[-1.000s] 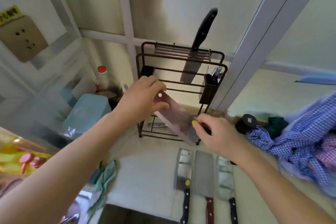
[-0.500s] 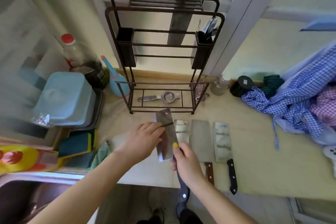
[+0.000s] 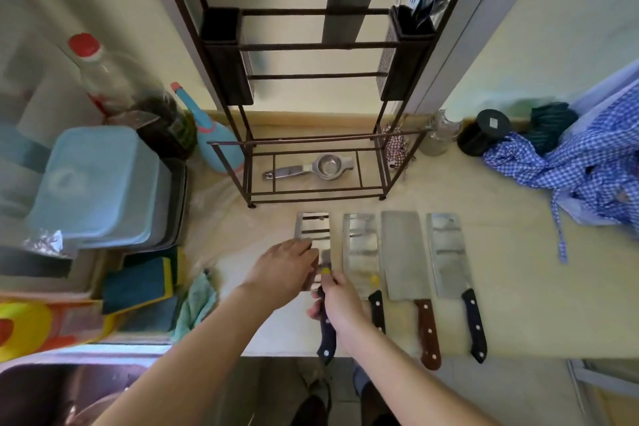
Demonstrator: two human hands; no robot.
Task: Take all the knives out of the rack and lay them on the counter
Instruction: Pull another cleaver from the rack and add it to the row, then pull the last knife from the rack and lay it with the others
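Note:
A dark metal rack [image 3: 401, 135] stands at the back of the counter [image 3: 518, 287]. One knife blade [image 3: 352, 0] still hangs in its top; the handle is out of view. A cleaver [image 3: 313, 228] lies flat at the left end of a row in front of the rack. My right hand [image 3: 340, 301] grips its dark handle, and my left hand [image 3: 283, 270] rests on the blade. To its right lie three more cleavers: black-handled [image 3: 363, 252], brown-handled [image 3: 404, 252] and black-handled [image 3: 449, 252].
A metal squeezer [image 3: 311, 168] lies on the rack's base. Blue lidded boxes [image 3: 93, 183], a bottle [image 3: 103, 76] and sponges [image 3: 138, 284] crowd the left; a sink [image 3: 52, 387] is below them. A checked cloth [image 3: 570, 166] and a black jar [image 3: 484, 131] lie at the right.
Both hands have brought the cleaver down from in front of the rack and laid it flat on the counter, left of the other three. The view has tilted downward.

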